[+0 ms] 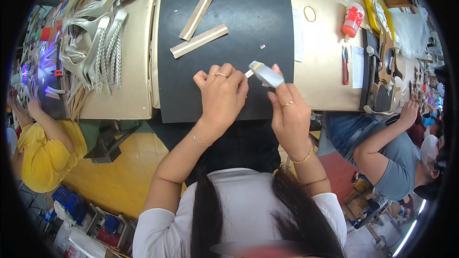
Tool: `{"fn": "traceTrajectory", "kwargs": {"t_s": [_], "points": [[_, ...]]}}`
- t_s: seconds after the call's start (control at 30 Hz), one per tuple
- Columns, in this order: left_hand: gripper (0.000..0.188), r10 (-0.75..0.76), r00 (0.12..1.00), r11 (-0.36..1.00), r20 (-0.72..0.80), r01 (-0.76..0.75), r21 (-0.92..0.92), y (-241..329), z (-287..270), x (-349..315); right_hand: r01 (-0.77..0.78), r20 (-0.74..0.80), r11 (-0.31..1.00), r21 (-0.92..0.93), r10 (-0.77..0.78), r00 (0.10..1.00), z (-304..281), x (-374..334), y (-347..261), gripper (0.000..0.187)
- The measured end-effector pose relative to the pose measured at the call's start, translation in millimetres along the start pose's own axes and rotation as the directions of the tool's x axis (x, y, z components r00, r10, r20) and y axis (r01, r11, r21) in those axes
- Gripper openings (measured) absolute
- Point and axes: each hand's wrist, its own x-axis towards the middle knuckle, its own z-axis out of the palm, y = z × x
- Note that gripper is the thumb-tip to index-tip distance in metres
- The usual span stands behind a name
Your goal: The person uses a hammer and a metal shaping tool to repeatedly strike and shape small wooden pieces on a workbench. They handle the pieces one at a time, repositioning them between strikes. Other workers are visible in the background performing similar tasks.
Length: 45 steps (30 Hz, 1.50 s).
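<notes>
My right hand [288, 112] grips a small grey tube-shaped tool [266, 74] with a yellow band, its tip pointing left. My left hand [221, 96] is closed in a fist over the near edge of a black mat [248, 19], pinching a small white strip end [249, 73] that meets the tool's tip. What else the fist holds is hidden. Farther back on the mat lie two flat tan and silver strips [198, 41], angled toward each other.
Silver braided straps [107, 48] lie in a pile to the left. Red-handled pliers [344, 64], a red and white bottle [353, 20] and a rubber band [310, 13] lie to the right. A person in yellow [40, 150] sits left, another in grey [392, 162] right.
</notes>
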Motion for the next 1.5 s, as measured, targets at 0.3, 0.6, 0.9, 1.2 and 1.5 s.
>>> {"fn": "traceTrajectory", "kwargs": {"t_s": [0.3,0.6,0.9,1.2,1.5], "points": [[0.009,-0.084,0.996,0.988,0.001,0.084,-0.127,-9.1,-5.4,-3.9,-0.074,0.28,0.968,-0.24,0.142,0.949,3.6,3.9,3.7,0.05],[0.006,-0.088,0.995,0.992,0.042,0.092,-0.091,-8.1,-5.4,-3.2,-0.06,0.248,0.984,-0.169,0.102,0.963,-2.0,8.4,-7.9,0.052],[0.006,-0.05,0.999,0.993,-0.016,0.048,-0.11,-6.6,0.3,3.3,-0.019,0.154,0.997,-0.08,0.031,0.988,-0.4,8.6,-1.5,0.055],[0.01,0.02,0.999,0.998,-0.05,-0.023,-0.064,-7.0,8.5,14.8,-0.075,0.14,0.984,-0.164,0.098,0.985,5.5,12.2,9.2,0.052],[0.012,-0.072,0.997,0.989,-0.032,0.067,-0.134,-10.3,0.8,5.4,-0.096,0.283,0.952,-0.291,0.182,0.942,3.2,16.3,8.0,0.048]]}}
